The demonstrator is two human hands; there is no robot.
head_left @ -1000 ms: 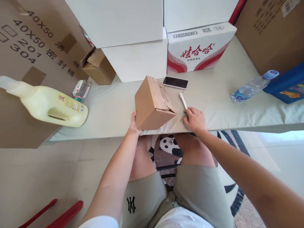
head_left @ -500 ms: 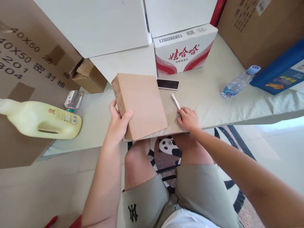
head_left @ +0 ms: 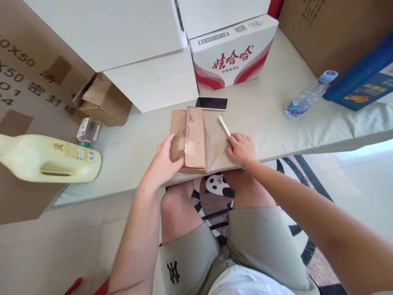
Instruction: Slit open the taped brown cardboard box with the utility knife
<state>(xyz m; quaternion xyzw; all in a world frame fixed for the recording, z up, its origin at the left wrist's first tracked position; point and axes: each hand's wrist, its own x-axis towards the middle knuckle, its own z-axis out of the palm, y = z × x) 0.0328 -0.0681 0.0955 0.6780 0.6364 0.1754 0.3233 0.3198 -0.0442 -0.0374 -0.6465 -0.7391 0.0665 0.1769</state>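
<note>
A small brown cardboard box [head_left: 196,141] stands on the cloth-covered table in front of me, its taped and torn side facing up. My left hand [head_left: 162,162] grips its left side, thumb at the near corner and fingers along the left face. My right hand [head_left: 242,150] rests on the cloth to the right of the box, fingers curled over the near end of a slim white pen [head_left: 224,125]. The pen's far end points away from me, toward a dark-screened phone [head_left: 211,103] lying behind the box.
White boxes [head_left: 153,84] and a red-and-white carton [head_left: 230,61] stand at the back. On the left are a pale yellow jug [head_left: 73,159], a small clear bottle [head_left: 87,131] and an opened carton [head_left: 107,102]. A water bottle [head_left: 310,96] lies at right beside a blue container [head_left: 362,86].
The cardboard box has been tipped from its tilted, raised pose, so its taped side now faces up. My left hand turned with it. My right hand has stayed at the pen.
</note>
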